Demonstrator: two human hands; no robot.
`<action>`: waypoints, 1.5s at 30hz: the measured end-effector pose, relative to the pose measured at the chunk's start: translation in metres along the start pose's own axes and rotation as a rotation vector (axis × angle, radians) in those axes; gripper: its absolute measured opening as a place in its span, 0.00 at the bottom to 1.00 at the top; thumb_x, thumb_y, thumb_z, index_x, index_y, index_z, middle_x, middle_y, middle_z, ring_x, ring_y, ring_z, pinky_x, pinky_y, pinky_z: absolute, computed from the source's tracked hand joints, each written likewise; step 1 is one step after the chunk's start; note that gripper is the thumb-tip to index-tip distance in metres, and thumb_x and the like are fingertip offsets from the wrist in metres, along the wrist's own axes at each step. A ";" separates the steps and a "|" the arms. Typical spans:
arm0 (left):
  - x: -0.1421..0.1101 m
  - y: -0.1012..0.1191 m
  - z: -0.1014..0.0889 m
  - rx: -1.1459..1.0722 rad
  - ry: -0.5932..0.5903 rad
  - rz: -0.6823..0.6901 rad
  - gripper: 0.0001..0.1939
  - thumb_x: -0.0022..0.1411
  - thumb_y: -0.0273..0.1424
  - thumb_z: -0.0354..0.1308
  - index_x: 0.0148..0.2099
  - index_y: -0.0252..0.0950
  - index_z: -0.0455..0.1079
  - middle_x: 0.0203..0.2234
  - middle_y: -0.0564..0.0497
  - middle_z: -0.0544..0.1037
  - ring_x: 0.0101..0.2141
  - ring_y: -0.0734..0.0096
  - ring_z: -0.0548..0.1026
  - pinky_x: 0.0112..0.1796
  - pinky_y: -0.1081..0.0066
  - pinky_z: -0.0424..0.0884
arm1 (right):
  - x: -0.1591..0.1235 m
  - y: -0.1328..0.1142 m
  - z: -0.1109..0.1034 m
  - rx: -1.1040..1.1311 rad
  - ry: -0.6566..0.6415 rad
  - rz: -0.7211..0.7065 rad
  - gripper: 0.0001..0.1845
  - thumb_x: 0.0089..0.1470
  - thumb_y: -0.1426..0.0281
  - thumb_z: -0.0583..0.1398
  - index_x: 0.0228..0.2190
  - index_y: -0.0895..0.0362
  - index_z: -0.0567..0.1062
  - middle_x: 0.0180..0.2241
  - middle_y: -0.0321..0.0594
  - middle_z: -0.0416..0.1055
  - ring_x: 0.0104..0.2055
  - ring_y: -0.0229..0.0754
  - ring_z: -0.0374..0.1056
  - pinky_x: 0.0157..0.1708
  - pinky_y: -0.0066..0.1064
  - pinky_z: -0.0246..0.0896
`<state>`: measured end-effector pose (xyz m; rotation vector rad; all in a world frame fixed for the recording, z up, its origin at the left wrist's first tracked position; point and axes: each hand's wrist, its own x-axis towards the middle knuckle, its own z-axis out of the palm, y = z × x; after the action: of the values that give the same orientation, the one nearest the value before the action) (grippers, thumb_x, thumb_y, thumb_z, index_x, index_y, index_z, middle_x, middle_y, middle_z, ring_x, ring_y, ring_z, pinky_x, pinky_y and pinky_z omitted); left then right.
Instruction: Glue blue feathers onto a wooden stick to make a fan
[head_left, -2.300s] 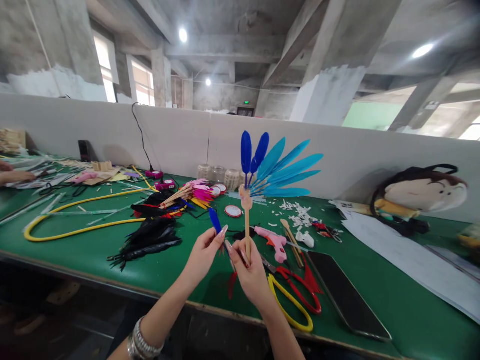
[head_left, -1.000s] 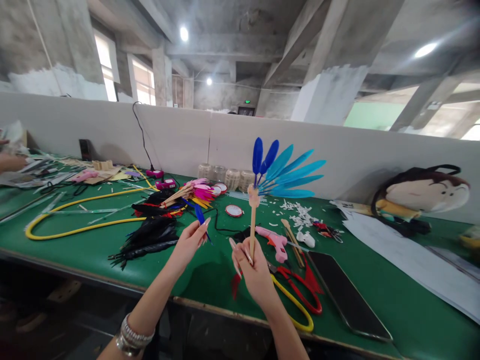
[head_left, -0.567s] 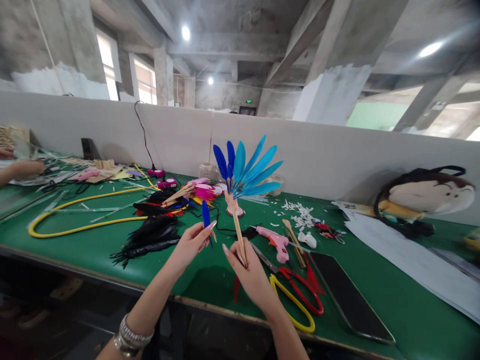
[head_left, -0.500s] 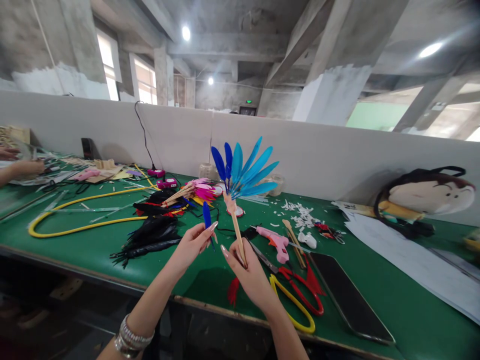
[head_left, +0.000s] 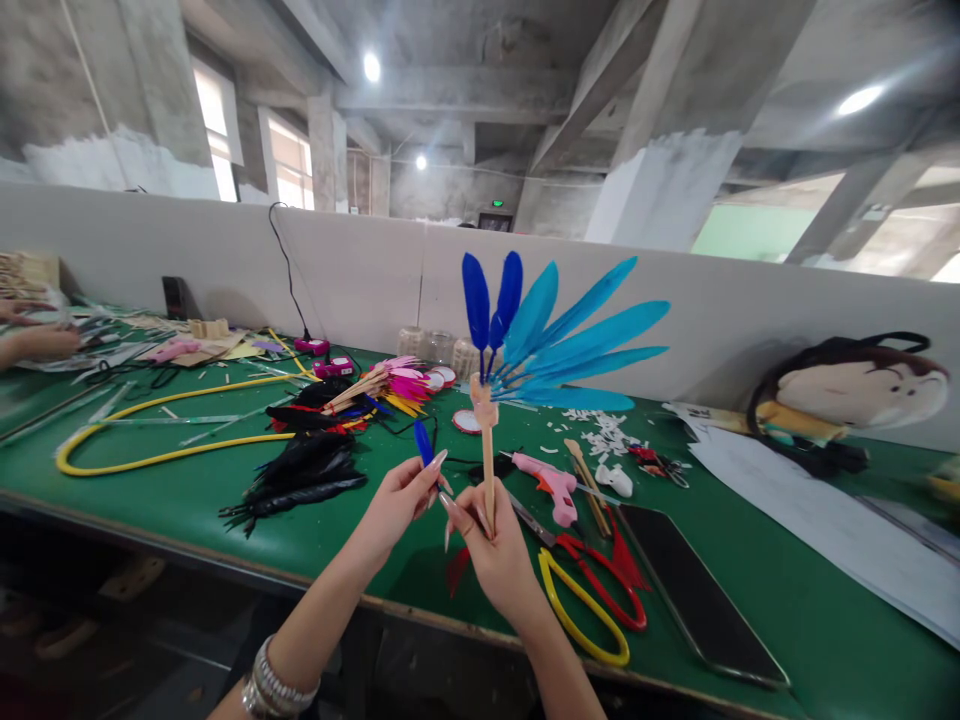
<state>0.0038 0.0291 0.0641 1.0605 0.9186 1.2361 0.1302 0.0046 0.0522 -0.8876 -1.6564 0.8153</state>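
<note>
Upright in my right hand [head_left: 487, 535] is a wooden stick [head_left: 488, 465], closed in by the fingers. At its top, dark blue feathers [head_left: 476, 300] and light blue feathers [head_left: 592, 345] fan out from a pale wrapped joint [head_left: 484, 398]. My left hand [head_left: 401, 500] pinches a loose dark blue feather [head_left: 424, 442], with the fingertips of both hands close together. A red tassel [head_left: 458, 572] shows below my right hand. Black feathers [head_left: 311, 465] lie on the green table to the left, near a bundle of pink and yellow feathers on sticks [head_left: 390, 382].
Right of my hands lie a pink glue gun [head_left: 551, 487], red-handled scissors [head_left: 600, 570], a yellow loop [head_left: 585, 620] and a black phone [head_left: 701, 590]. White scraps [head_left: 600, 430] are scattered behind. A plush bag [head_left: 847, 395] stands far right. Another person's hand [head_left: 45, 342] works far left.
The feather fan has turned and come nearer, so it looks wider and spreads further right. My left hand has moved right with its dark blue feather, close to my right hand.
</note>
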 end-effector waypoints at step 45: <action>-0.004 -0.022 -0.018 0.231 -0.217 -0.034 0.23 0.49 0.48 0.53 0.29 0.30 0.70 0.16 0.54 0.67 0.13 0.81 0.59 0.15 0.77 0.53 | 0.007 -0.007 -0.032 0.019 0.102 0.161 0.16 0.55 0.57 0.46 0.25 0.55 0.61 0.22 0.32 0.61 0.17 0.31 0.47 0.16 0.27 0.42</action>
<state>-0.0073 0.0274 0.0378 1.3278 0.9209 0.9802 0.1587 0.0097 0.0687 -1.0420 -1.5000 0.8786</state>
